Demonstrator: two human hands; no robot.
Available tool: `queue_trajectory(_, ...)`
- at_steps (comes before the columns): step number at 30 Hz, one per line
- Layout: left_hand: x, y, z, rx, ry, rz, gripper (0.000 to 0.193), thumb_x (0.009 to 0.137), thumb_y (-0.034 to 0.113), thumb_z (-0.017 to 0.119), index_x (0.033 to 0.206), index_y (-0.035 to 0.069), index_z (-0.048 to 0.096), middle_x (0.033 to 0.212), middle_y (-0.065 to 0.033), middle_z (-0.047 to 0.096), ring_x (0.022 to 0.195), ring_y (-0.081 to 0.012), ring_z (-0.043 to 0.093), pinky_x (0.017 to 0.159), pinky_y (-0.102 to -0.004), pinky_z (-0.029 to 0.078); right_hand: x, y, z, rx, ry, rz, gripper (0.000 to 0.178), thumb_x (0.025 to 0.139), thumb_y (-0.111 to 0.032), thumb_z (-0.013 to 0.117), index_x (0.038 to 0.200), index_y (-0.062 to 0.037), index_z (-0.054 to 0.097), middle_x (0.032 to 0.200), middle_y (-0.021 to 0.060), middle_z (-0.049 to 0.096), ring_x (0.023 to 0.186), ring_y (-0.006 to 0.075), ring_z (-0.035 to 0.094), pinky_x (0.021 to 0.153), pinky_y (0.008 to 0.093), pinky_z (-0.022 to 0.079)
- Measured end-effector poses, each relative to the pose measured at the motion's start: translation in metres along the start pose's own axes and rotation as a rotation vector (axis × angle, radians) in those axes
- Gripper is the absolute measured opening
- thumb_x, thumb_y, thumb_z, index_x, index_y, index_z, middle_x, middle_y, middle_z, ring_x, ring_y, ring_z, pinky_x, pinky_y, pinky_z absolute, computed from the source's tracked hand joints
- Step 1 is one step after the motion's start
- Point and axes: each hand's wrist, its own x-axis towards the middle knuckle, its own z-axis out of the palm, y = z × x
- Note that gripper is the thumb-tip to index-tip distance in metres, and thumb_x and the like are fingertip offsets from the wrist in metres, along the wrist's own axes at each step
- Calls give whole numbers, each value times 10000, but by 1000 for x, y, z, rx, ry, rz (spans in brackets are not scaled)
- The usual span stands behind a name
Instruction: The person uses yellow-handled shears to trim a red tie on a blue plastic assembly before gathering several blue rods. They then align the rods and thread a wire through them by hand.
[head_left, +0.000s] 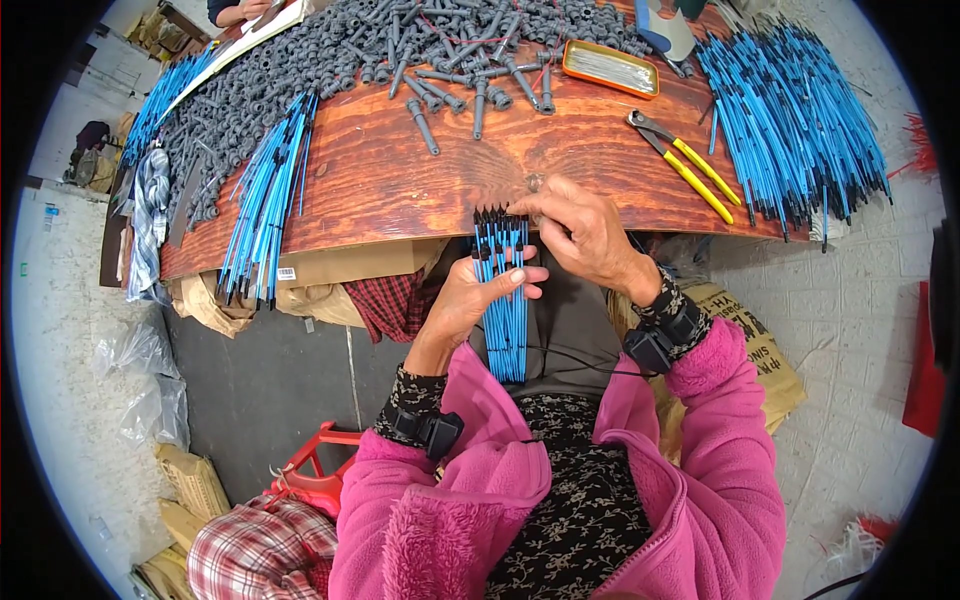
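My left hand [466, 302] is closed round a bundle of thin blue rods [506, 345] with black pointed tips. It holds them upright just off the table's front edge, thumb across the front. My right hand [588, 238] is beside the upper end of the bundle, thumb and forefinger pinched together at the black tips. Whatever is between those fingertips is too small to make out. Beyond the hands lies a large heap of grey plastic tubular fittings [300, 120], with a few loose ones nearer me.
On the wooden table [380, 190] are yellow-handled pincers [690, 175] and an orange-rimmed tin [612, 70] of thin pins. Blue rods lie in a big pile [795, 125] at right and a smaller one [268, 200] at left, overhanging the edge. A red stool [318, 470] stands lower left.
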Motion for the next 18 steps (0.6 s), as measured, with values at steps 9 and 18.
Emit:
queue_trajectory(9,0,-1,-1,-32,3,-4,381,959,127,659,1307,-7,579,1094,-164,713,934,-231,717,836,-345,573,-2,0,1,84,22,35,284,818,33,544,1035,-54,704,809,100,515,706,263,557,613,366,438)
queue_trajectory(18,0,-1,-1,-13,-5,-6,386,961,133,656,1312,-7,577,1099,-167,713,940,-230,717,836,-344,574,-5,-6,8,63,88,91,283,822,45,539,1033,-50,702,818,106,525,666,267,556,585,365,435)
